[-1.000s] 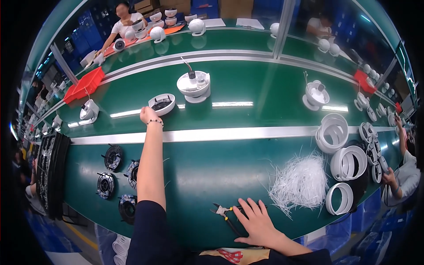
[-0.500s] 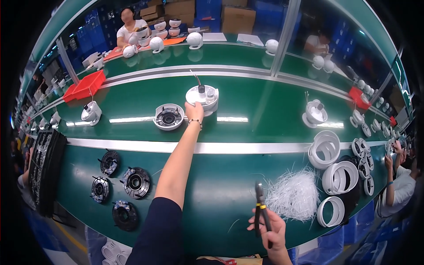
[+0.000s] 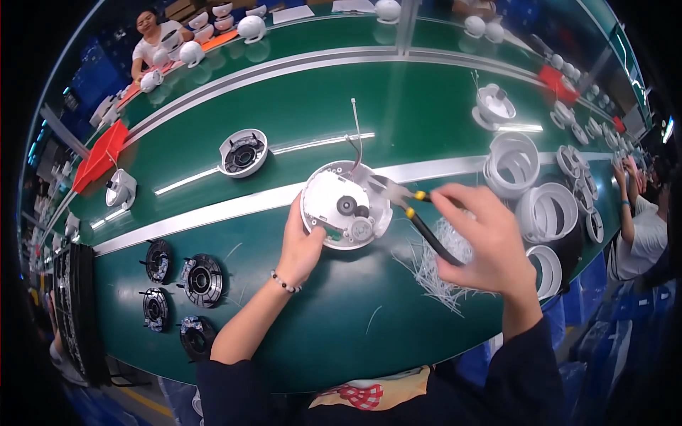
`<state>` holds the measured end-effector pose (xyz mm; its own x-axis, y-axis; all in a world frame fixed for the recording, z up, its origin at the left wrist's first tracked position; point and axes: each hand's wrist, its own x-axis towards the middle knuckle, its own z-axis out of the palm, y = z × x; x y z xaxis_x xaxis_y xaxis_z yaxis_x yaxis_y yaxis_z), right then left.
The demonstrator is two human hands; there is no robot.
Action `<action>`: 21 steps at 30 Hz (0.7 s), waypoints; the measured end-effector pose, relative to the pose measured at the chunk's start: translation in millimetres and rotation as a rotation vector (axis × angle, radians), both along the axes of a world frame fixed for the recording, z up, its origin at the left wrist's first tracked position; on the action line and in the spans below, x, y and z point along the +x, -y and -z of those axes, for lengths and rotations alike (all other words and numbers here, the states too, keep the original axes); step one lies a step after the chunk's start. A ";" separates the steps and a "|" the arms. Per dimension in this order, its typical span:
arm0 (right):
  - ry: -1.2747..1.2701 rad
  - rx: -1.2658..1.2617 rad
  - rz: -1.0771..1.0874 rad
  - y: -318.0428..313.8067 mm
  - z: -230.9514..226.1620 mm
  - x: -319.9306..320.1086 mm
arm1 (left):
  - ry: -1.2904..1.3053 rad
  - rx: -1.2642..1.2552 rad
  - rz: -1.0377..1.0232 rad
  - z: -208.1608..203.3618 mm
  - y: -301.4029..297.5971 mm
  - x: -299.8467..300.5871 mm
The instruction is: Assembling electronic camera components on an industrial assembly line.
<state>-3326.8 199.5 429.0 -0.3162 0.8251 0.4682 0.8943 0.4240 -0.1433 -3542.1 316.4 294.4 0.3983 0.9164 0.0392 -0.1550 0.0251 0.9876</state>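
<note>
My left hand (image 3: 302, 248) grips a white round housing (image 3: 330, 193) by its left rim and lifts it over the near edge of the green belt. Inside the housing are a black round part and a small round white part, and thin wires (image 3: 358, 145) stick up from its far rim. My right hand (image 3: 490, 241) is closed around cutting pliers (image 3: 430, 236) with black and yellow handles. Their jaws are spread at the housing's right far rim, near the base of the wires; whether they touch anything is unclear.
White clipped plastic strips (image 3: 444, 273) lie beneath my right hand, beside white rings (image 3: 545, 213). Black round modules (image 3: 204, 280) lie on the left. On the belt (image 3: 305, 106) stand a white bowl with a black module (image 3: 244, 153) and another white housing (image 3: 495, 106). A person sits across.
My left hand has brought the white housing from the belt toward me. My right hand has raised the pliers from beside the strips up to the housing, and their jaws have opened. The view has shifted.
</note>
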 end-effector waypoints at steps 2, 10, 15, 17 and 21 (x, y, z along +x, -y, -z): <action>0.095 -0.045 0.022 -8.6 6.5 -7.7 | 0.006 0.025 -0.002 3.9 7.6 -2.9; 0.253 -0.092 0.056 -26.2 9.9 -31.5 | -0.085 0.206 0.009 -5.7 15.1 -17.4; 0.305 -0.112 0.031 -30.6 9.4 -37.0 | -0.085 0.150 0.043 -11.5 18.3 -22.2; 0.313 -0.171 0.021 -28.3 3.3 -38.5 | -0.083 0.145 0.047 -11.7 17.7 -23.9; 0.275 -0.198 -0.029 -24.3 7.3 -35.6 | -0.067 0.055 0.066 -5.6 15.5 -29.8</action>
<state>-3362.5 223.9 421.8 -0.4328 0.8805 0.1936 0.8989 0.4377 0.0190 -3571.9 300.9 300.1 0.4612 0.8853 0.0602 -0.0886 -0.0215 0.9958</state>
